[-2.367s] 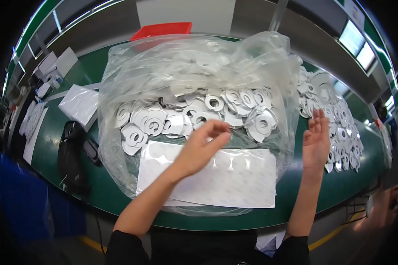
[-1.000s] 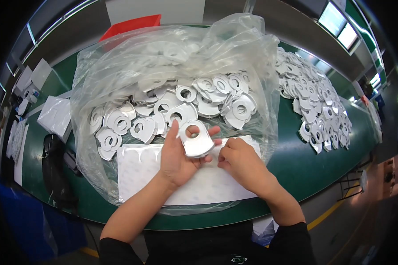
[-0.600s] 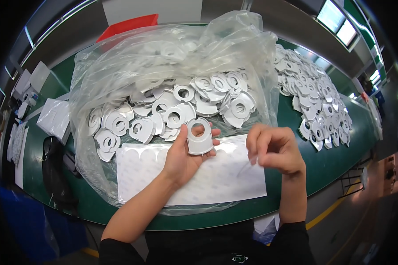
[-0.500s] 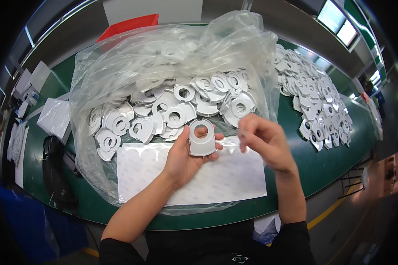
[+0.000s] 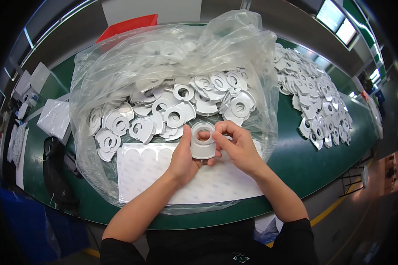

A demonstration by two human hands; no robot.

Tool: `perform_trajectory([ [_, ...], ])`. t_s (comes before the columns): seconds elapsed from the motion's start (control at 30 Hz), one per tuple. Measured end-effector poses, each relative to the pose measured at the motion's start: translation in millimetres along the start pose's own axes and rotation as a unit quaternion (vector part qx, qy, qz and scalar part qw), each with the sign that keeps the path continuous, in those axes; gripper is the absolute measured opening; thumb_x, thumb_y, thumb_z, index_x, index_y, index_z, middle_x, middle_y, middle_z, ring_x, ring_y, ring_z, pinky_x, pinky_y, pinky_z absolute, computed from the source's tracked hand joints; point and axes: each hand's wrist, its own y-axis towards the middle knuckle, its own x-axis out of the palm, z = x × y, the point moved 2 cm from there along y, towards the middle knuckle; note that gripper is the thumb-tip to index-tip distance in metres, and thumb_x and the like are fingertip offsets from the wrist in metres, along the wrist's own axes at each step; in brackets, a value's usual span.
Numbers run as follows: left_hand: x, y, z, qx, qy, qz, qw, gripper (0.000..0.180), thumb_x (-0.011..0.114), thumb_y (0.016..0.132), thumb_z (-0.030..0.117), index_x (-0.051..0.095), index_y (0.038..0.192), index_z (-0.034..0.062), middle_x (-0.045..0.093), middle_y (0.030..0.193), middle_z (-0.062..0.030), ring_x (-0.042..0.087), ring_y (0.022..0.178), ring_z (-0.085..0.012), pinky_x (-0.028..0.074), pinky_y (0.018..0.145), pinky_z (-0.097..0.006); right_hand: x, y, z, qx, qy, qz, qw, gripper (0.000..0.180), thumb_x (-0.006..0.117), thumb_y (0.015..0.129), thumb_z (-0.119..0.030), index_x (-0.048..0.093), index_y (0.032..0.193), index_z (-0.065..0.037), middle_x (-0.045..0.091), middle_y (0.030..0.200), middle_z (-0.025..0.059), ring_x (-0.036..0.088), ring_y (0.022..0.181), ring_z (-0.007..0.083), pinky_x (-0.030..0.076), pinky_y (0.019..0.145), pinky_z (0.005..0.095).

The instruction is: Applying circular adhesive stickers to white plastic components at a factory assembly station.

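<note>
In my left hand (image 5: 181, 159) is a white plastic part (image 5: 203, 153) with a rounded top and a large round hole, held upright between thumb and fingers. My right hand (image 5: 236, 148) is closed in a pinch at the right edge of the ring around that hole; any thin piece between thumb and forefinger is too small to make out. Under both hands lies a white sheet (image 5: 150, 185) with round outlines along its far edge. Just beyond it, many similar white parts (image 5: 174, 117) are heaped in a large clear plastic bag (image 5: 132, 57).
A second heap of white parts (image 5: 316, 97) spreads over the right of the green table (image 5: 292, 163). At the left are a white wrapped packet (image 5: 55, 117) and a black pouch-like item (image 5: 55, 172). A red bin (image 5: 128, 27) stands behind the bag.
My right hand has moved left and slightly inward, from beside the part to its ring, with the pinch kept. The left hand still holds the part, tilted slightly differently.
</note>
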Motion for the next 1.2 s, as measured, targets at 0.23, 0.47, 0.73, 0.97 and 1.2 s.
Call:
perform_trajectory([
  [0.23, -0.3, 0.7, -0.1, -0.002, -0.003, 0.01, 1.0, 0.064, 0.013, 0.096, 0.056, 0.053, 0.101, 0.0064, 0.06, 0.092, -0.0115, 0.059, 0.075, -0.0196, 0.043, 0.056, -0.029, 0.3, 1.1, -1.0, -0.002, 0.0, 0.005, 1.0, 0.014, 0.057, 0.09, -0.01, 0.051, 0.092, 0.002, 0.052, 0.089, 0.0048, 0.053, 0.061, 0.0083, 0.049, 0.053, 0.022],
  [0.47, -0.9, 1.8, -0.7, -0.005, -0.002, 0.014, 1.0, 0.064, 0.013, 0.096, 0.056, 0.053, 0.1, 0.0067, 0.06, 0.091, -0.0115, 0.059, 0.074, -0.0197, 0.043, 0.056, -0.028, 0.2, 1.3, -0.5, 0.004, 0.004, 0.012, 1.0, 0.014, 0.057, 0.09, -0.01, 0.051, 0.093, 0.003, 0.053, 0.087, 0.005, 0.053, 0.06, 0.0082, 0.049, 0.053, 0.022],
  [0.73, -1.5, 0.8, -0.8, -0.005, 0.001, 0.009, 1.0, 0.063, 0.013, 0.096, 0.057, 0.052, 0.099, 0.0076, 0.06, 0.09, -0.0109, 0.058, 0.075, -0.0195, 0.043, 0.056, -0.029, 1.5, 0.8, -1.0, 0.004, 0.006, 0.011, 1.0, 0.015, 0.058, 0.09, -0.01, 0.051, 0.093, 0.003, 0.053, 0.086, 0.0048, 0.053, 0.059, 0.0079, 0.05, 0.052, 0.0223],
  [0.97, -2.0, 0.7, -0.7, 0.0, 0.001, -0.011, 1.0, 0.064, 0.015, 0.095, 0.058, 0.051, 0.102, 0.006, 0.059, 0.09, -0.0102, 0.059, 0.077, -0.0175, 0.043, 0.059, -0.028, 4.0, -0.4, -1.5, -0.005, 0.005, 0.02, 1.0, 0.013, 0.057, 0.089, -0.007, 0.05, 0.093, 0.003, 0.051, 0.087, 0.0055, 0.053, 0.059, 0.0082, 0.054, 0.05, 0.024],
  [1.2, -0.1, 0.6, 0.8, 0.016, 0.03, -0.01, 0.999, 0.044, 0.031, 0.097, 0.045, 0.051, 0.099, 0.0061, 0.059, 0.088, -0.009, 0.059, 0.075, -0.0159, 0.044, 0.056, -0.027, 7.5, -1.7, -4.1, -0.017, -0.003, 0.031, 0.999, 0.01, 0.057, 0.089, -0.005, 0.05, 0.092, 0.003, 0.048, 0.09, 0.005, 0.052, 0.058, 0.0078, 0.055, 0.049, 0.0239],
])
